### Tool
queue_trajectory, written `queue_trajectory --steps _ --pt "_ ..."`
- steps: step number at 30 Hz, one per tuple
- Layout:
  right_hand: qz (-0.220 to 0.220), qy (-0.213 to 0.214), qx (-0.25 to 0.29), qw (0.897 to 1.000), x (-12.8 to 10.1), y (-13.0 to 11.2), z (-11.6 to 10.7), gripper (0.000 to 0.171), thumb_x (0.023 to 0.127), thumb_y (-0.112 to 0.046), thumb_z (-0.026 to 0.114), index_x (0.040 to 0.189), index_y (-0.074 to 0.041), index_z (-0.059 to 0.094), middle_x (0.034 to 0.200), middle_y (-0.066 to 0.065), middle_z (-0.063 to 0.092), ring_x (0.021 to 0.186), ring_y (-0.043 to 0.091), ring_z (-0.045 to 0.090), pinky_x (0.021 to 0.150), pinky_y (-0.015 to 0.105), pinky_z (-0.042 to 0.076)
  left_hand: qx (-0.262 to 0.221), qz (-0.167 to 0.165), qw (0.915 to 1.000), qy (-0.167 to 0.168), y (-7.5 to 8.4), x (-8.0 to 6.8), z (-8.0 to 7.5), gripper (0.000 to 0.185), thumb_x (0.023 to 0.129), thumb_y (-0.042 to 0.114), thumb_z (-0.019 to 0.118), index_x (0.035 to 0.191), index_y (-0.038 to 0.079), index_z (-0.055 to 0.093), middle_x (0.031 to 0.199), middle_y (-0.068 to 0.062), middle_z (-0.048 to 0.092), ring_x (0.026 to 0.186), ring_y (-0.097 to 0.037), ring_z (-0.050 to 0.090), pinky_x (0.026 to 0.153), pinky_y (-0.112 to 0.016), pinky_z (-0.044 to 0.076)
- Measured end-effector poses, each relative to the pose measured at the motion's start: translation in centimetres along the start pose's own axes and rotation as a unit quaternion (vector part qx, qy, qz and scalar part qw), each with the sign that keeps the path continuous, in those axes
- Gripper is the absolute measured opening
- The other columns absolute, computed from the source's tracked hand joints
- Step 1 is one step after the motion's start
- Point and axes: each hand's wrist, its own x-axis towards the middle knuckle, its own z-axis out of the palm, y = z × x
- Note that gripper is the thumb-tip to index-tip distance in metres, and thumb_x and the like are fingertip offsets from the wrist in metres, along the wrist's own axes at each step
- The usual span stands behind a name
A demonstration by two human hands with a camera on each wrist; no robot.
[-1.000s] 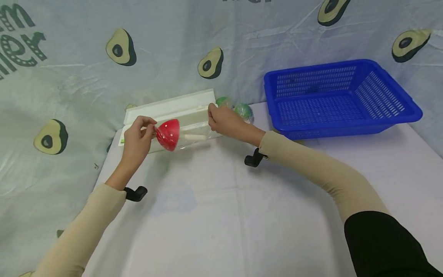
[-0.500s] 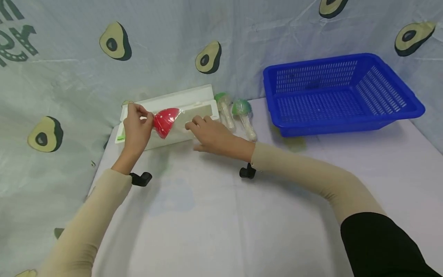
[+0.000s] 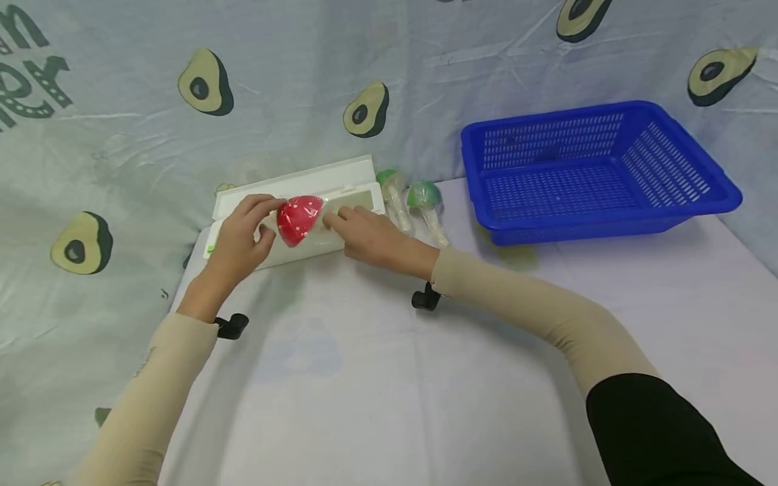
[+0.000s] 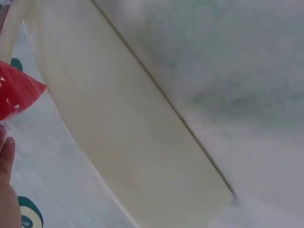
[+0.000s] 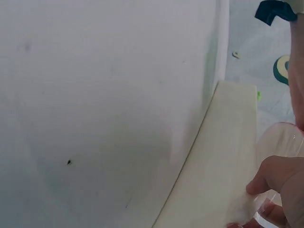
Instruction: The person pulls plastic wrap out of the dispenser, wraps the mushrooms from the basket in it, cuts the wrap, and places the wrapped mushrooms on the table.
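A toy mushroom with a white-dotted red cap (image 3: 300, 219) in clear plastic wrap is held over the front of a long white box (image 3: 304, 253). My left hand (image 3: 240, 233) is at the cap's left, thumb and forefinger apart, forefinger by the wrap. In the left wrist view, a fingertip (image 4: 8, 147) reaches just under the red cap (image 4: 19, 92). On the other side, my right hand (image 3: 377, 237) has curled fingers at the stem end; in the right wrist view, this hand (image 5: 280, 185) pinches clear wrap. The hand hides most of the stem.
The box's raised lid (image 3: 298, 179) leans against the avocado-print cloth. Two wrapped green-capped toy mushrooms (image 3: 424, 196) lie right of the box. Farther right stands a blue plastic basket (image 3: 592, 233) on the white tablecloth (image 3: 365, 378).
My right hand has shifted left from the box's right end to the mushroom's stem end. The left thumb and forefinger, pinching wrap earlier, have spread apart, and the cap has tilted.
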Motion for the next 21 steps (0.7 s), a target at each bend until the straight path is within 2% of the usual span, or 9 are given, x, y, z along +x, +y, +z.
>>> queue_trajectory --steps 3,5,7,9,12,14,16,19,21 --pt "0.002 0.011 0.022 1.0 0.3 0.1 -0.5 0.04 0.094 -0.002 0.057 0.132 -0.014 0.056 0.114 0.007 0.062 0.084 0.021 0.058 0.06 0.028 0.049 -0.032 0.005 0.9956 -0.088 -0.6 -0.6 -0.3 0.075 0.079 -0.021 0.06 0.149 -0.004 0.038 0.148 -0.024 0.04 0.136 -0.04 0.041 0.104 -0.057 0.046" --pt "-0.003 0.023 0.036 0.999 0.5 0.2 -0.9 0.041 0.094 -0.001 0.056 0.134 -0.013 0.056 0.113 0.008 0.062 0.075 0.02 0.056 0.057 0.026 0.046 -0.045 -0.009 0.9917 -0.12 -0.9 -0.5 -0.1 0.086 0.08 -0.019 0.067 0.154 -0.003 0.027 0.153 -0.025 0.032 0.141 -0.041 0.033 0.11 -0.06 0.039" --pt "-0.016 0.039 0.047 0.998 0.8 0.3 -1.4 0.041 0.095 0.001 0.054 0.134 -0.011 0.055 0.113 0.009 0.062 0.069 0.019 0.053 0.056 0.025 0.044 -0.046 -0.023 0.9914 -0.12 -0.9 -0.1 0.2 0.091 0.081 -0.013 0.075 0.155 -0.003 0.023 0.153 -0.026 0.032 0.141 -0.042 0.034 0.111 -0.06 0.038" --pt "-0.034 0.052 0.052 0.997 1.2 0.5 -1.8 0.041 0.096 0.002 0.053 0.135 -0.011 0.055 0.113 0.01 0.061 0.068 0.019 0.054 0.058 0.025 0.045 -0.043 -0.033 0.9931 -0.104 -1.0 0.3 0.2 0.091 0.083 -0.007 0.08 0.155 -0.003 0.025 0.151 -0.026 0.036 0.139 -0.042 0.038 0.11 -0.058 0.04" --pt "-0.061 0.064 0.054 0.995 2.0 0.9 -2.7 0.041 0.097 0.003 0.053 0.136 -0.011 0.056 0.116 0.013 0.062 0.081 0.021 0.06 0.067 0.026 0.05 -0.052 -0.035 0.9955 -0.07 -1.6 0.7 -0.2 0.087 0.082 -0.003 0.082 0.154 -0.001 0.032 0.148 -0.024 0.042 0.133 -0.042 0.046 0.108 -0.058 0.043" --pt "-0.073 0.061 0.054 0.994 2.6 1.2 -3.4 0.041 0.098 0.003 0.057 0.136 -0.012 0.058 0.12 0.013 0.062 0.094 0.023 0.063 0.077 0.028 0.052 -0.065 -0.037 0.9953 -0.062 -2.3 0.8 -0.8 0.085 0.083 -0.002 0.082 0.153 0.003 0.036 0.148 -0.022 0.045 0.133 -0.04 0.049 0.107 -0.058 0.043" --pt "-0.084 0.052 0.05 0.994 3.3 1.5 -4.0 0.041 0.097 0.003 0.061 0.135 -0.013 0.06 0.123 0.013 0.062 0.105 0.025 0.062 0.086 0.03 0.052 -0.08 -0.04 0.9939 -0.064 -3.0 1.0 -1.3 0.081 0.085 0.0 0.081 0.154 0.006 0.038 0.148 -0.02 0.046 0.133 -0.04 0.05 0.107 -0.059 0.042" --pt "-0.089 0.042 0.044 0.994 4.4 1.8 -4.8 0.041 0.096 0.002 0.066 0.133 -0.015 0.064 0.121 0.012 0.063 0.109 0.027 0.062 0.093 0.031 0.052 -0.096 -0.055 0.9903 -0.085 -3.8 1.7 -2.0 0.075 0.09 0.003 0.077 0.155 0.01 0.038 0.15 -0.017 0.047 0.134 -0.038 0.049 0.108 -0.057 0.041" --pt "-0.086 0.04 0.043 0.995 5.1 1.9 -5.2 0.04 0.096 0.002 0.067 0.133 -0.016 0.065 0.119 0.011 0.064 0.108 0.026 0.063 0.092 0.031 0.053 -0.106 -0.073 0.9866 -0.1 -4.1 2.4 -2.6 0.073 0.093 0.007 0.074 0.156 0.014 0.038 0.15 -0.015 0.047 0.13 -0.037 0.054 0.109 -0.048 0.045"
